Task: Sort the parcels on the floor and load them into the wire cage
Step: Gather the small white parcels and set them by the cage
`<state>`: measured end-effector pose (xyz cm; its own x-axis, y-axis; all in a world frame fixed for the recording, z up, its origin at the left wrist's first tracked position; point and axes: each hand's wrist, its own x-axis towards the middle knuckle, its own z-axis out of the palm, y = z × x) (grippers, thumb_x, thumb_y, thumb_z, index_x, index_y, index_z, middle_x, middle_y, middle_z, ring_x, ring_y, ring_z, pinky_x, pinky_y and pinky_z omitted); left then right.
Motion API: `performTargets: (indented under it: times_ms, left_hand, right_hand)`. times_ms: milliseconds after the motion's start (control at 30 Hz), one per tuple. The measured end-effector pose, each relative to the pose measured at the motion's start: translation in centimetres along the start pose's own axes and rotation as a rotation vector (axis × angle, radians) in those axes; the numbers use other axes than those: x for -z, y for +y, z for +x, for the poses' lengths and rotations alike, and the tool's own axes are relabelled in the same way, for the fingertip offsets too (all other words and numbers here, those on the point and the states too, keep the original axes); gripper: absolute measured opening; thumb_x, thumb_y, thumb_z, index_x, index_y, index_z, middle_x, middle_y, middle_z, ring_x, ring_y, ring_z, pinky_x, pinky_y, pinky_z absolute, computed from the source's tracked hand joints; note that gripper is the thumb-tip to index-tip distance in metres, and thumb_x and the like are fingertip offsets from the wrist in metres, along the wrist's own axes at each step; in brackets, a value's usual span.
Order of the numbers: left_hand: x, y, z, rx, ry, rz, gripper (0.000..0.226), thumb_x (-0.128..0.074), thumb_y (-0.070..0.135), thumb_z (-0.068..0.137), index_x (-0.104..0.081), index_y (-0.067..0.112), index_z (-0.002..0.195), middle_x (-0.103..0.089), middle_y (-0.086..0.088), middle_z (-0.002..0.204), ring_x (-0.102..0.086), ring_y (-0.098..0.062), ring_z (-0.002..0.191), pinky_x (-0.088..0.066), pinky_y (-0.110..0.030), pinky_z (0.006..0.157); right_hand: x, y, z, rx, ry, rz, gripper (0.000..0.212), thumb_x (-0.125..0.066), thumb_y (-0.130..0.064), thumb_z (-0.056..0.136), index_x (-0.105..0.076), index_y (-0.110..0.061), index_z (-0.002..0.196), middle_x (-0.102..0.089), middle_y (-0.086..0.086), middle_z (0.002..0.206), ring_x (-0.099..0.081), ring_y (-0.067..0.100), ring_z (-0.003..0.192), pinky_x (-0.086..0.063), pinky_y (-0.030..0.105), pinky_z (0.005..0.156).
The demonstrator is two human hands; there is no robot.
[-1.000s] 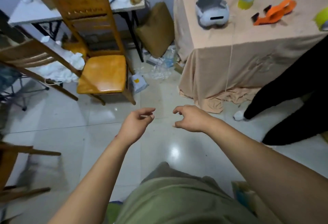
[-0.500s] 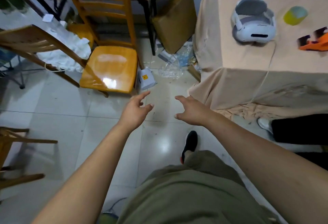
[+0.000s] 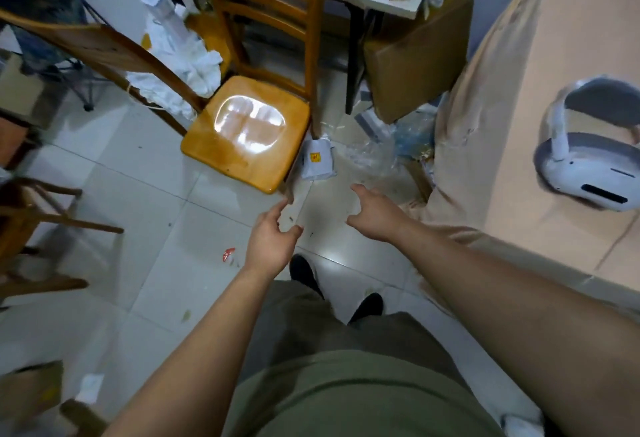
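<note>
I saw a glossy orange wooden chair point(image 3: 242, 131) at left. My left hand point(image 3: 270, 239) hovered empty, fingers loosely spread. Just beyond it, a small grey plastic parcel with a yellow sticker point(image 3: 317, 163) lay on the floor by the chair's leg. My right hand point(image 3: 375, 216) was also spread and empty, near the peach cloth-covered table point(image 3: 502, 159).

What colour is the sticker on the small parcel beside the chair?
The sticker is yellow, on a pale grey parcel; head view.
</note>
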<state>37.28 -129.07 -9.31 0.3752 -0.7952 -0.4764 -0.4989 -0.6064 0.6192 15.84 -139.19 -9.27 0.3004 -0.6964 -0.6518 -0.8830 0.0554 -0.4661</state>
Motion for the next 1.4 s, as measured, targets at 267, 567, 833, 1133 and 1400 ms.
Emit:
performTargets:
  times_ms: [267, 567, 833, 1133, 1400]
  left_hand:
    - [-4.2, -2.0, 12.3, 0.133, -0.17, 0.151, 0.071, -0.069, 0.04, 0.095, -0.037, 0.026, 0.157, -0.048, -0.011, 0.152, -0.054, -0.033, 0.133, -0.05, -0.049, 0.109]
    - [-15.9, -7.7, 36.0, 0.072, -0.417, 0.432, 0.07, -0.066, 0.036, 0.095, -0.04, 0.009, 0.154, -0.049, -0.02, 0.15, -0.049, -0.038, 0.135, -0.046, -0.044, 0.106]
    - [-32.8, -14.3, 55.1, 0.171, -0.273, 0.448, 0.095, -0.07, 0.039, 0.091, -0.012, 0.02, 0.164, -0.04, -0.025, 0.15, -0.046, -0.044, 0.134, -0.043, -0.048, 0.107]
    - [-45.4, -18.0, 65.6, 0.428, 0.19, 0.288, 0.091, -0.045, 0.057, 0.094, 0.002, 0.027, 0.165, 0.001, -0.022, 0.171, -0.007, -0.04, 0.157, -0.008, -0.063, 0.122]
    - [-43.8, -20.2, 63.6, 0.341, -0.038, 0.277, 0.133, -0.086, 0.06, 0.06, -0.01, 0.019, 0.161, -0.031, -0.024, 0.153, -0.048, -0.044, 0.132, -0.046, -0.054, 0.105]
  right_hand:
    - [1.4, 1.9, 14.3, -0.102, -0.02, 0.086, 0.082, -0.062, -0.03, 0.095, -0.018, -0.019, 0.163, -0.029, 0.019, 0.161, -0.042, 0.038, 0.14, -0.041, 0.037, 0.109]
    - [-3.5, 7.8, 38.0, -0.243, 0.023, 0.274, 0.07, -0.067, -0.03, 0.094, -0.036, -0.012, 0.155, -0.048, 0.017, 0.152, -0.048, 0.035, 0.137, -0.041, 0.043, 0.113]
    - [-14.8, 15.8, 59.2, -0.144, -0.048, 0.164, 0.061, -0.059, -0.025, 0.099, -0.038, -0.007, 0.153, -0.043, 0.022, 0.153, -0.044, 0.039, 0.14, -0.038, 0.042, 0.115]
    - [-22.9, 21.2, 71.1, -0.167, -0.066, 0.228, 0.053, -0.056, -0.018, 0.099, -0.042, -0.005, 0.148, -0.053, 0.022, 0.146, -0.052, 0.04, 0.132, -0.044, 0.036, 0.105]
    - [-20.6, 23.1, 68.6, -0.308, -0.006, 0.384, 0.08, -0.064, -0.02, 0.091, -0.025, -0.013, 0.161, -0.035, 0.021, 0.159, -0.041, 0.037, 0.143, -0.04, 0.039, 0.114]
